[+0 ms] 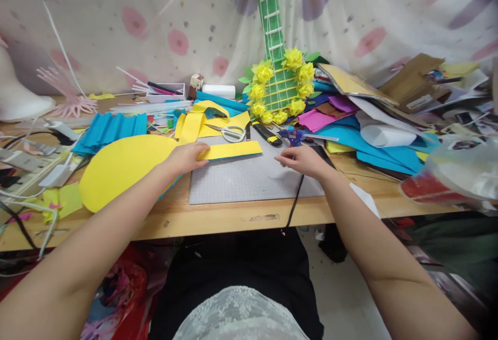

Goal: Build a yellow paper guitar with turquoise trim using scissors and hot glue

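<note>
My left hand (187,157) is closed on a long yellow paddle-shaped cutout (128,168), where its round body meets a straight strip. Blue shows along the cutout's lower edge. The strip reaches right over a grey cutting mat (233,184). Over the mat's right side, my right hand (298,160) has its fingers loosely bent and apart, with nothing visible in them. Just behind it lies a blue glue gun (292,137), its black cord hanging over the table edge. White-handled scissors (233,133) and a yellow-black utility knife (267,135) lie beyond the strip.
A green guitar-like craft with yellow paper flowers (280,91) stands at the back. Coloured sheets (373,143) pile up at right, beside a clear plastic container (459,168). Pleated blue paper (112,131) and a power strip (23,158) with cables are at left.
</note>
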The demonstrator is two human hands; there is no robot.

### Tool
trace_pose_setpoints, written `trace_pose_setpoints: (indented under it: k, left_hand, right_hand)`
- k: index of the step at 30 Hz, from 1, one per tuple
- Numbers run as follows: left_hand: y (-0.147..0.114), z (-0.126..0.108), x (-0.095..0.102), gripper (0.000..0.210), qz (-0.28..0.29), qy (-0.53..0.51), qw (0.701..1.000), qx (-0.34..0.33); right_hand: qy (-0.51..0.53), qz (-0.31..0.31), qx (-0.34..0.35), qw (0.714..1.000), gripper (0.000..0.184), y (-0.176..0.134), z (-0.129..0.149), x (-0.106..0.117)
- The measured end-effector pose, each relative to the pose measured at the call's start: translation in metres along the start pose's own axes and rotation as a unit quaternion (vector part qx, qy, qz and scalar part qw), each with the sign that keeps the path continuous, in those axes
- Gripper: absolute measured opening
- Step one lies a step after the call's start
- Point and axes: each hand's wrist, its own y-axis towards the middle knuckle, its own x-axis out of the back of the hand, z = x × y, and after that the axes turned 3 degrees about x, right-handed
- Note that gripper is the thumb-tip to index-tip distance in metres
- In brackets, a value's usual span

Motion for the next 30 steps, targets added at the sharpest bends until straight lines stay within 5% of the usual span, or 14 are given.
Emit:
trace_pose_setpoints:
  k: [5,10,17,24,27,30]
  left_hand:
    - [0.004,-0.002,0.001,0.050,0.005,-0.010,1.000,0.018]
    - [0.006,0.004,0.004,0.054,0.024,-0.058,0.998,0.029]
    - [0.008,0.009,0.003,0.055,0.031,-0.071,0.997,0.027]
    - [0.007,0.011,0.005,0.055,0.041,-0.076,0.996,0.019]
    - [0.008,0.013,0.005,0.058,0.046,-0.077,0.996,0.016]
    - [0.008,0.014,0.006,0.060,0.049,-0.083,0.995,0.013]
  right_hand:
    - [-0.034,0.049,-0.158,0.986,0.049,-0.028,-0.043,0.012]
    - [-0.085,-0.085,-0.267,0.956,0.045,-0.028,-0.064,0.003]
    - [-0.083,-0.157,-0.207,0.962,0.046,0.002,-0.068,-0.022]
    - [-0.002,-0.165,-0.264,0.950,0.045,0.029,-0.059,-0.034]
    - [0.085,-0.231,-0.269,0.931,0.042,0.036,-0.057,-0.033]
    - [0.275,-0.298,-0.189,0.894,0.044,0.035,-0.042,-0.023]
